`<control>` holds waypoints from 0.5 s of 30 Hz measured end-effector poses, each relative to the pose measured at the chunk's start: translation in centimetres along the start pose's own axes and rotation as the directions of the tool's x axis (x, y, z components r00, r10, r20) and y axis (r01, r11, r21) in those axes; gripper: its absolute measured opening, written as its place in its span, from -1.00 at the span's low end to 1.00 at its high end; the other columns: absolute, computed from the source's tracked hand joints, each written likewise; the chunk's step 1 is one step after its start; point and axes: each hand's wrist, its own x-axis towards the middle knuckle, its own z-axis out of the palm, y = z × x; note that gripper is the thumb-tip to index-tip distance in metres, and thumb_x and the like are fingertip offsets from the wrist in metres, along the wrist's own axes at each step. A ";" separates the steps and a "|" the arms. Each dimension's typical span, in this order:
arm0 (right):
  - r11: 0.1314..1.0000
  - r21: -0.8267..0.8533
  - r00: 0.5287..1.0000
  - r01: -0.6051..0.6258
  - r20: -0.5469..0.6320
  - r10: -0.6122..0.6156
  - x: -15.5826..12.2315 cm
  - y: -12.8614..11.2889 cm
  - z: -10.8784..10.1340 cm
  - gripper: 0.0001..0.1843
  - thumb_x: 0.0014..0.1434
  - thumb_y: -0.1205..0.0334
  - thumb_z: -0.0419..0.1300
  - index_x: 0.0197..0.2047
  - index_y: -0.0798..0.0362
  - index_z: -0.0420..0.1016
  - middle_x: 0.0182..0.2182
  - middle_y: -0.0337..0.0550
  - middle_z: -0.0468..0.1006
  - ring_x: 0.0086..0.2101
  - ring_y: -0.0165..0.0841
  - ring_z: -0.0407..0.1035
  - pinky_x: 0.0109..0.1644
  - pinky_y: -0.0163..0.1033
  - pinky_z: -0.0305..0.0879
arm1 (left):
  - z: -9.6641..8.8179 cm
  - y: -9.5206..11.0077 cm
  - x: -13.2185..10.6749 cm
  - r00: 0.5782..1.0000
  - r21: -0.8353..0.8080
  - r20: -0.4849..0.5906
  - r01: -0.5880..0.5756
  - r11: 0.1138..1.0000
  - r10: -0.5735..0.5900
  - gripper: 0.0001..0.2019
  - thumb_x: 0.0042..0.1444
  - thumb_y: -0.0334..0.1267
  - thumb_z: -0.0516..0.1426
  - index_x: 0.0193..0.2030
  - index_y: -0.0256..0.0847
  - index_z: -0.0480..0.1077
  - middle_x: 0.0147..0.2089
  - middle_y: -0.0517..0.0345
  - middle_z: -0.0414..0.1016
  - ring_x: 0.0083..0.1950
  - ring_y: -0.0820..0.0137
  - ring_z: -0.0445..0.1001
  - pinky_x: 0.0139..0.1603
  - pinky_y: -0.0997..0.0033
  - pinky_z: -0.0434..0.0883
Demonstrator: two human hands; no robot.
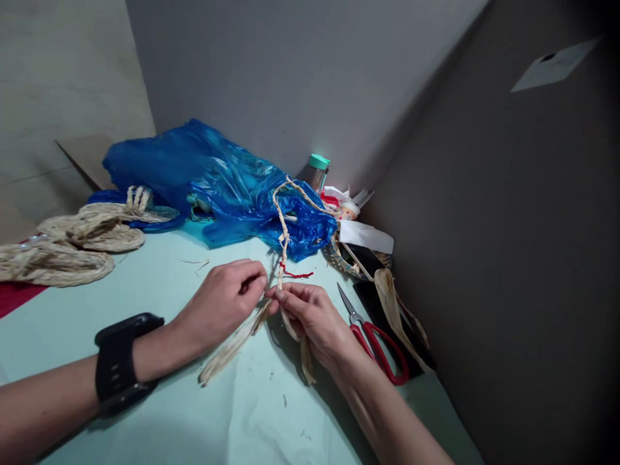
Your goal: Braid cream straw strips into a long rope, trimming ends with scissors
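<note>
Holding a slim braid [284, 223] in the right hand [317, 320], clamped by the fingers [292, 301] near its lower end, just in front of the blue bag [203, 168]. Made of dried, papery fibre, creamy straw in colour, plaited tight and a little knobbly, with a small frayed bump partway along. Draped at its upper end over the near right part of the blue bag, bent there in a narrow loop. Tied round low down with red thread [301, 276], with a loose tail pointing right. Split below the fingers into flat, unplaited strands [227, 356], browner and streaked, spread away from the blue bag. Holding the left hand [227, 294] just beside the braid, also in front of the blue bag, with fingers curled inward; cannot tell whether closed on a strand. Can also see scissors [357, 319] with red handles on the pale surface [194, 426] to the right front of the blue bag, thick bundles [58, 268] of similar fibre to its left, and a bottle [310, 175] with a teal lid [320, 161] behind its right end
</note>
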 end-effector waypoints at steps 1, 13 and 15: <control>1.000 0.004 1.000 -0.004 0.017 0.004 -0.1 -0.1 0.0 -0.70 0.15 0.06 0.21 -0.45 0.13 0.43 -0.71 -0.44 0.08 -0.67 -0.56 -0.16 -0.61 -0.35 -0.26 | 0.0 -0.2 0.3 0.996 -0.152 0.060 0.068 0.986 -0.059 -0.85 0.18 -0.23 0.04 -0.37 -0.19 0.36 -0.34 0.17 0.45 -0.26 0.34 0.38 -0.20 0.33 0.24; 0.838 -0.510 0.981 0.195 0.105 -0.164 -0.4 -0.3 -0.4 -0.75 0.32 0.24 0.02 -0.39 0.10 0.36 -0.50 -0.25 0.38 -0.49 -0.47 0.18 -0.38 -0.35 0.08 | 1.3 -1.8 0.8 0.863 -0.557 0.478 0.441 0.704 -0.163 -0.84 0.21 -0.18 0.06 -0.30 -0.23 0.31 -0.50 0.22 0.39 -0.58 0.59 0.02 -0.58 0.51 -0.06; 0.752 -0.625 0.976 0.210 0.090 -0.197 -0.7 -0.6 -0.3 -0.74 0.33 0.30 -0.02 -0.39 0.09 0.35 -0.43 -0.19 0.48 -0.40 -0.42 0.30 -0.27 -0.32 0.14 | 1.5 -1.8 1.0 0.868 -0.526 0.456 0.442 0.727 -0.198 -0.83 0.18 -0.17 0.09 -0.31 -0.24 0.34 -0.52 0.21 0.39 -0.60 0.59 0.01 -0.61 0.52 -0.07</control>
